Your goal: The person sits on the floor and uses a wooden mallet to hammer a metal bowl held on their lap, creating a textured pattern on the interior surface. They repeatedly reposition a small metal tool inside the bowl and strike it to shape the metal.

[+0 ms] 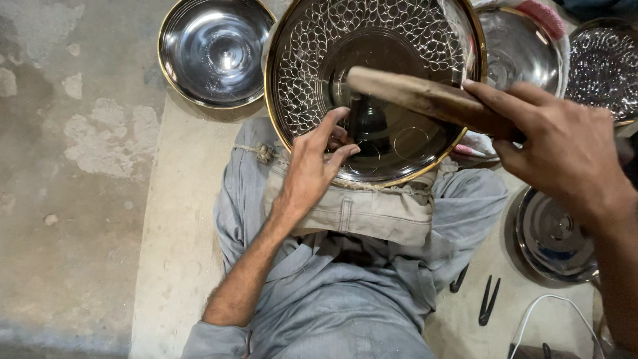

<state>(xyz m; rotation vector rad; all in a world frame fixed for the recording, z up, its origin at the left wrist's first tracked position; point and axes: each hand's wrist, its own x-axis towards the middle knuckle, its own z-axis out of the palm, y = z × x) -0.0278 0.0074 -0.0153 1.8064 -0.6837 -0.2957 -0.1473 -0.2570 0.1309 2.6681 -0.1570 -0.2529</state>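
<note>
Worn concrete floor (pixel 80 166) beneath; patterned gold-rimmed steel plate (pixel 372 86) braced on lap, left hand (pixel 312 166) half-curled pinching small punch (pixel 340 138) against it, right hand (pixel 565 149) clenched around wooden mallet (pixel 425 96), raised for striking.

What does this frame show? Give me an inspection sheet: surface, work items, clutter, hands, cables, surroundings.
Surface: pale mat over a patchy concrete floor.
Work items: large engraved metal plate resting on the lap; wooden mallet; small punch under the fingers, mostly hidden.
Clutter: plain steel bowl, more plates at right, dark pincers.
Hands: left hand on the plate's centre; right hand grips the mallet.
Cables: white cable.
Surroundings: nothing seen beyond the floor.
</note>
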